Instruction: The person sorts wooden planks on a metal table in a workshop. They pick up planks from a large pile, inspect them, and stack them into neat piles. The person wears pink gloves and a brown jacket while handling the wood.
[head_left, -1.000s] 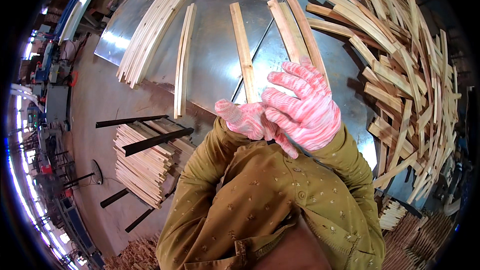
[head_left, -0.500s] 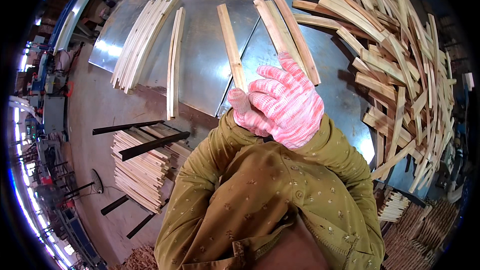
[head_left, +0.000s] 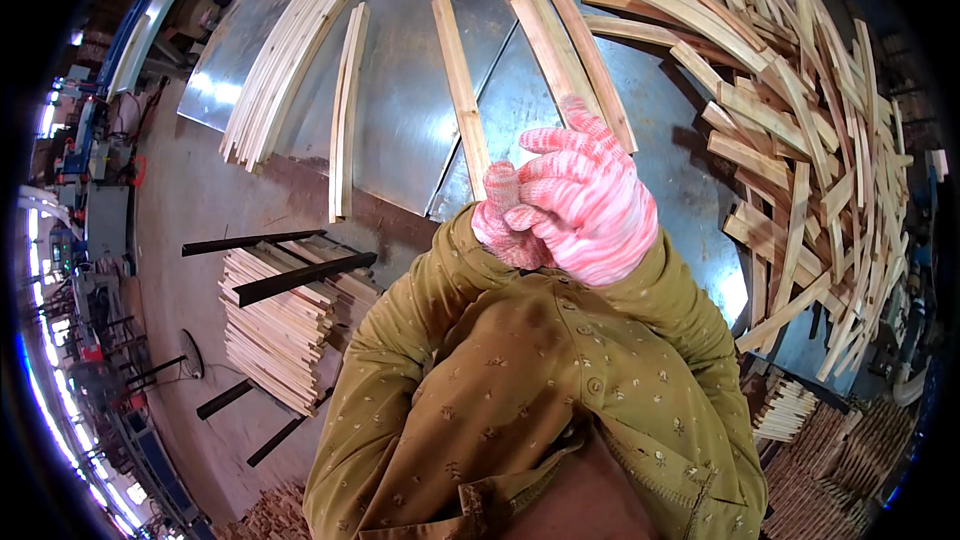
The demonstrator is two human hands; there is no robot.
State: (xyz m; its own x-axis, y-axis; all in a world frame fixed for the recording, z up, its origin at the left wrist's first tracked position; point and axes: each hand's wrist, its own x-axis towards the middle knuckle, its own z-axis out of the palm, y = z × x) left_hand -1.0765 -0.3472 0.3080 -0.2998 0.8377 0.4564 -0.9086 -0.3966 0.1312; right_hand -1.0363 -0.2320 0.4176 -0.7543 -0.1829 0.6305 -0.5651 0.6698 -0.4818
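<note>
Here, gloved right hand (head_left: 600, 205) against gloved left hand (head_left: 505, 225), right fingers partly spread, left fingers' state unclear, wooden strips (head_left: 463, 105) across far metal table (head_left: 400, 120).

The person's right hand (head_left: 597, 205) touches the left hand (head_left: 507, 225) (both gloved in pink and white) near the metal counter (head_left: 400, 120), where wooden strips (head_left: 460, 90) lie left of a jumbled wooden heap (head_left: 775, 117).

From my end I'm seeing an olive-brown shirt (head_left: 510, 370) dotted with tiny pale leafy prints, plus round buttons (head_left: 594, 385) in a similar shade. Long sleeves (head_left: 393, 340) match, and the knit gloves (head_left: 598, 210) are streaky pink and white, covering the fingers (head_left: 560, 166) too.
</note>
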